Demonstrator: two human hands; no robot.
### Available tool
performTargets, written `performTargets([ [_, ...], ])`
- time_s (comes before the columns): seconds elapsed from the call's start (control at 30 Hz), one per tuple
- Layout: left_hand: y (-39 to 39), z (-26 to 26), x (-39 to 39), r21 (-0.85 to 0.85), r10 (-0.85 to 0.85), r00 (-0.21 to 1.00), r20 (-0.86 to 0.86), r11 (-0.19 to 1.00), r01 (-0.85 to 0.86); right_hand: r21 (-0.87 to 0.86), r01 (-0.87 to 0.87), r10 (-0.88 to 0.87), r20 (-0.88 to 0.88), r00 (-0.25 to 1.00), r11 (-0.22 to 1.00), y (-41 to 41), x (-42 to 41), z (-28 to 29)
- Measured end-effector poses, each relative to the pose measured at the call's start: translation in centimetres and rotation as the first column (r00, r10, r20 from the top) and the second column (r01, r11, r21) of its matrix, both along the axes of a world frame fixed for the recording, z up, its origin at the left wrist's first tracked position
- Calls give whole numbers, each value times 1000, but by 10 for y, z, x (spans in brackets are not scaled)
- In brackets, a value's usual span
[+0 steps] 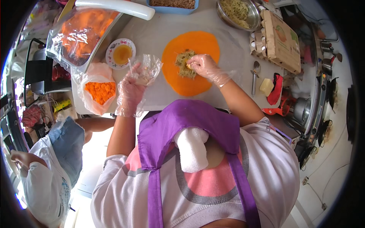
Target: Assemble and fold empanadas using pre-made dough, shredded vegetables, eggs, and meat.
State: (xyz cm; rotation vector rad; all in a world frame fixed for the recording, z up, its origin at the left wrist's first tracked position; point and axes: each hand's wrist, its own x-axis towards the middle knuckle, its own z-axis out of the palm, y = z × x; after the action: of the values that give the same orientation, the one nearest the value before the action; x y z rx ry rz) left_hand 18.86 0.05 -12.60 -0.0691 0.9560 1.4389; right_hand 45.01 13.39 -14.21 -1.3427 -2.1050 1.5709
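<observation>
A flat round of orange dough (pixel 191 88) lies on the table, topped near its middle with a mound of shredded filling (pixel 182 67). My right hand (pixel 206 68), in a clear plastic glove, is over the mound's right side with its fingers pinched on a small yellow piece of food (pixel 189 66). To the left of the dough, my gloved left hand (pixel 132 88) is raised with a small clear plastic bag (pixel 152 67) in its fingers. What the bag contains is hard to make out.
A saucer (pixel 109 55) of yellow liquid and a bag of orange crumbly dough (pixel 99 92) stand left. Behind are a white rolling pin (pixel 117 8), a blue tub (pixel 174 10) and a metal bowl (pixel 253 17). Egg cartons (pixel 281 42) and a spoon (pixel 254 82) lie right. Another person (pixel 48 182) is at left.
</observation>
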Motion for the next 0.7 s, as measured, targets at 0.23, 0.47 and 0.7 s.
performTargets([
  [0.23, -12, 0, -2, 14, -19, 1000, -19, 1000, 20, 61, 17, -12, -75, 997, 998, -6, -5, 0],
  [0.47, -16, 1, -4, 31, 66, 994, 83, 997, -69, -120, 41, -44, -27, 999, 992, -1, 2, 3],
  [0.7, -17, 5, -4, 24, 66, 995, 75, 997, -68, -93, 17, -26, -95, 995, 995, 4, 10, 14],
])
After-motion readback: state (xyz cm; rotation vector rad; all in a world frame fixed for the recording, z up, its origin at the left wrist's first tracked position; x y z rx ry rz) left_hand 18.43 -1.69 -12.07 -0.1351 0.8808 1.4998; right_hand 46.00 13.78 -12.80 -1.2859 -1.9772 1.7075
